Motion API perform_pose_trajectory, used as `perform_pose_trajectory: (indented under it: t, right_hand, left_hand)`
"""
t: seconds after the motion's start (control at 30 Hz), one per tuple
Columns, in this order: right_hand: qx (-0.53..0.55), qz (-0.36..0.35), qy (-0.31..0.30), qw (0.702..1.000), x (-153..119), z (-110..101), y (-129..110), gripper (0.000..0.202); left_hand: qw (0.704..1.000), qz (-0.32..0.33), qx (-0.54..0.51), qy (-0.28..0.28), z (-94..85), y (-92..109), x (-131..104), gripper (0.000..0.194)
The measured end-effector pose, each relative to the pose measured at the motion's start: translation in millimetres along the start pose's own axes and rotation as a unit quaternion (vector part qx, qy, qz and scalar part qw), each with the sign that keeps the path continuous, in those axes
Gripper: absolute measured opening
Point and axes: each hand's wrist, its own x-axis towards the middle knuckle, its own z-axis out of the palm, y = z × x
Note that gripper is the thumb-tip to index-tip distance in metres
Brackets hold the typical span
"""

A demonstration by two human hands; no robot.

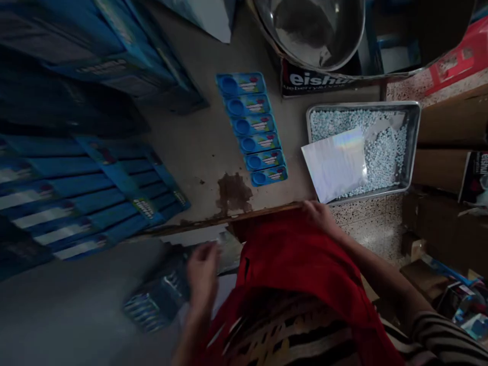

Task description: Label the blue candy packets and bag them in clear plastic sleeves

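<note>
Above the lower-left surface is my left hand (204,262), its fingers bent and smeared by motion. Beside it a blurred bundle of small blue packs (158,295) rests on that surface. My right hand (317,213) hovers at the table's front edge, fingers loosely apart, with nothing visible in them. Just above this hand, a shiny pale card (337,165) leans across a metal tray (417,147) of small pale-blue and white pellets (385,157). Several blue printed packs (249,105), each with a round recess, form a column on the table (190,152).
Stacked blue cartons (125,66) and packs (87,188) fill the left side. A round metal bowl (343,30) sits in an open cardboard box (324,84) at the back. Brown cartons (438,188) stand at right. A red apron (290,254) hangs against the table edge.
</note>
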Motion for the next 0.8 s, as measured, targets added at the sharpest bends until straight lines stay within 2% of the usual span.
perform_pose_trajectory:
  t: [0.07, 0.1, 0.17, 0.2, 0.27, 0.33, 0.4, 0.5, 0.6, 0.7, 0.8]
  right_hand:
    - [-0.032, 0.019, 0.048, 0.998, 12.0, -65.5, 12.9, 0.048]
    - [-0.054, 0.013, 0.080, 0.995, 22.2, -94.5, 14.3, 0.045]
    - [-0.090, -0.024, 0.155, 0.984, 46.0, -141.1, 11.0, 0.047]
    - [-0.092, -0.055, 0.189, 0.976, 57.6, -157.9, 7.8, 0.050]
    - [-0.083, -0.123, 0.238, 0.960, 76.9, -178.8, 2.1, 0.045]
    - [-0.094, -0.180, 0.265, 0.943, 89.8, -186.2, -0.1, 0.030]
    - [-0.131, -0.214, 0.283, 0.926, 98.4, -185.3, 1.7, 0.024]
    - [-0.180, -0.244, 0.287, 0.909, 110.9, -178.5, 5.2, 0.030]
    - [-0.222, -0.284, 0.272, 0.892, 128.9, -172.1, 0.5, 0.035]
    - [-0.255, -0.330, 0.246, 0.875, 148.2, -167.1, -11.2, 0.043]
    - [-0.288, -0.344, 0.223, 0.865, 160.0, -163.1, -21.1, 0.047]
  left_hand:
    - [0.987, 0.096, 0.117, -0.053, 71.1, 3.6, -26.0, 0.020]
    - [0.969, 0.163, 0.138, -0.122, 110.9, 15.4, -34.8, 0.015]
    - [0.921, 0.311, 0.135, -0.192, 190.7, 54.7, -41.0, 0.014]
    - [0.900, 0.371, 0.142, -0.181, 227.6, 79.2, -38.2, 0.014]
    - [0.865, 0.442, 0.192, -0.140, 289.8, 128.6, -23.2, 0.016]
    - [0.843, 0.463, 0.258, -0.091, 333.5, 168.5, -1.0, 0.023]
    - [0.829, 0.453, 0.323, -0.053, 359.9, 192.2, 21.7, 0.027]
    - [0.818, 0.429, 0.383, -0.027, 376.0, 201.8, 45.8, 0.020]
    - [0.824, 0.408, 0.392, -0.023, 377.0, 199.2, 52.8, 0.011]
    - [0.829, 0.420, 0.369, -0.015, 372.6, 198.8, 47.0, 0.014]
    - [0.832, 0.424, 0.356, -0.024, 367.9, 201.5, 38.1, 0.019]
